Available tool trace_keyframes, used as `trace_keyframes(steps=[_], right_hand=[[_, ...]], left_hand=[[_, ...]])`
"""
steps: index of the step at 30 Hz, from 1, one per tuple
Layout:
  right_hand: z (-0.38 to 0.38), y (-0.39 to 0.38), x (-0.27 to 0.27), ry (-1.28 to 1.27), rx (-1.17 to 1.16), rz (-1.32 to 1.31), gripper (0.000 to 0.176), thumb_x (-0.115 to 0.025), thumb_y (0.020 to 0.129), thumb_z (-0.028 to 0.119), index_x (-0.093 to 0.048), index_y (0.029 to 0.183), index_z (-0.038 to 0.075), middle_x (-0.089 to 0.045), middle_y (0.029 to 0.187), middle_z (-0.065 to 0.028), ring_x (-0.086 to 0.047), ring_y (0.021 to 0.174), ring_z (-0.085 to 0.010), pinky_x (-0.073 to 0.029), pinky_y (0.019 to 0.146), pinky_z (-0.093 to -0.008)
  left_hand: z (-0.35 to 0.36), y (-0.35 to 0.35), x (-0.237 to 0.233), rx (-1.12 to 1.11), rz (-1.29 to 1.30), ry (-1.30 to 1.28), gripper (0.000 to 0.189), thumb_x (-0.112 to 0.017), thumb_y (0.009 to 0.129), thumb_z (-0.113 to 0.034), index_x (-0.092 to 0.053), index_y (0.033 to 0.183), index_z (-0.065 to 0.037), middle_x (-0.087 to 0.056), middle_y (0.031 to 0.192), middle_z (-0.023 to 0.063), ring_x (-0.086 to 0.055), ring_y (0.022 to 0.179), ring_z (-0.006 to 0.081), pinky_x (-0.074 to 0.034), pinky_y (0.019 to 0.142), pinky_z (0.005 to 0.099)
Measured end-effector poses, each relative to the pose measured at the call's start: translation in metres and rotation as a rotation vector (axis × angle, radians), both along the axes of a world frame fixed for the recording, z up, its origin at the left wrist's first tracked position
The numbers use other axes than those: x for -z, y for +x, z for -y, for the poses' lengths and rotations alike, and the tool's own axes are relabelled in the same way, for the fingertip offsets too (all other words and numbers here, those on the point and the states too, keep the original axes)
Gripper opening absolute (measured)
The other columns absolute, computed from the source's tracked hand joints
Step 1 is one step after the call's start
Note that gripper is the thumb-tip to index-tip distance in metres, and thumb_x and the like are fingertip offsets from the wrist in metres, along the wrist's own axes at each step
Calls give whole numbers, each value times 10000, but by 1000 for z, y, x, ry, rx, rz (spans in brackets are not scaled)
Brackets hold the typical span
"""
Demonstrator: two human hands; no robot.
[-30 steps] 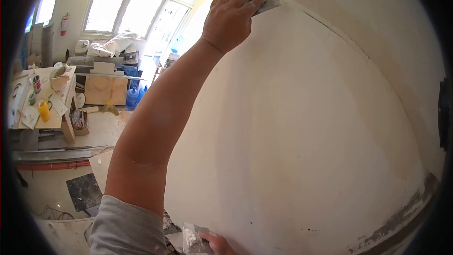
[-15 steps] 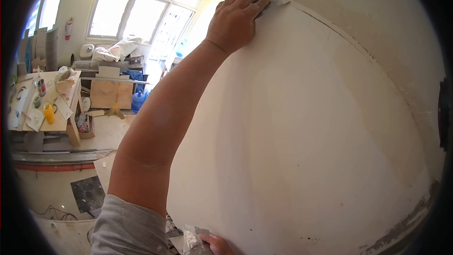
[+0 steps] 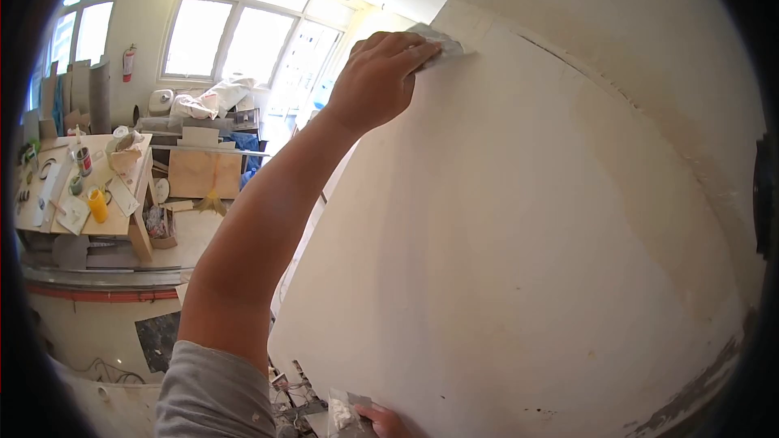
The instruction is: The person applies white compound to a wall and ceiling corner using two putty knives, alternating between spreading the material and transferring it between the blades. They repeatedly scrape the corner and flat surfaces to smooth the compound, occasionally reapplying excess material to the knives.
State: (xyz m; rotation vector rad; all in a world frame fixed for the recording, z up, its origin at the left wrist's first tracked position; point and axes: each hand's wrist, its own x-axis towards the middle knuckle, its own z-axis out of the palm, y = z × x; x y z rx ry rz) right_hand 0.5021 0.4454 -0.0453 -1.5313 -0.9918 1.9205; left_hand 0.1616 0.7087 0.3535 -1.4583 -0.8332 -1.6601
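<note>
My left hand [image 3: 377, 77] is raised at the top of the pale wall [image 3: 503, 235], its fingers wrapped round a putty scraper [image 3: 442, 39]. The scraper's thin grey blade lies against the wall close to the ceiling corner; its handle is hidden by the hand. Low at the bottom edge, my right hand [image 3: 384, 420] grips a flat metal putty plate [image 3: 357, 426], thumb on top. A lump of white putty [image 3: 342, 415] sits on that plate. Most of the right hand is cut off by the frame.
A cluttered worktable [image 3: 114, 223] with a yellow bottle [image 3: 97, 205] stands at left. Behind it are boards, sacks [image 3: 215, 97] and windows [image 3: 231, 28]. Metal profiles [image 3: 105, 277] and a dark panel [image 3: 158, 341] lie lower left. A rough crack [image 3: 560, 57] runs along the ceiling joint.
My left hand and the scraper have come down and to the left in view, away from the ceiling joint. The camera view has shifted slightly. The right hand still holds the plate low down.
</note>
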Motion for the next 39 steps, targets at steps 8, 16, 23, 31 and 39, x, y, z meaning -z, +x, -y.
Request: trace_keyframes(steps=[8,16,23,31,39], right_hand=[[6,-17,-46,-48,-23,51,238,-578,942,267,-626,762,120,-533,628,5,-468,538,-78,-344,476,-251],[8,-1,-17,338,-116,118,209,-585,938,264,-647,814,107,-546,647,-7,-476,553,-84,-360,489,-255],[16,-2,-2,340,-47,133,181,-594,932,250,-655,837,109,-534,648,15,-457,544,-79,-352,484,-255],[14,-12,-15,-47,32,-46,210,-593,936,285,-644,817,120,-509,616,30,-421,498,-69,-311,448,-243],[24,-7,-19,551,-235,194,129,-641,852,76,-676,976,78,-646,799,-93,-607,688,-236,-500,623,-369]], left_hand=[[-5,15,-29,-77,29,133,467,-617,776,40,-667,1210,-128,-648,1147,41,-605,1032,262,-496,901,389],[-18,24,-38,-23,46,60,467,-620,796,17,-658,1235,-138,-638,1181,48,-596,1084,267,-491,962,373],[2,9,-4,31,30,-177,450,-568,840,8,-643,1253,-154,-637,1151,60,-593,1088,277,-493,961,382],[14,0,-18,-44,202,-313,364,-499,834,-21,-609,1179,2,-630,1067,166,-598,1025,339,-490,926,434],[14,32,-49,-57,193,-378,323,-496,826,-61,-622,1109,30,-627,1029,198,-612,997,352,-498,917,428]])
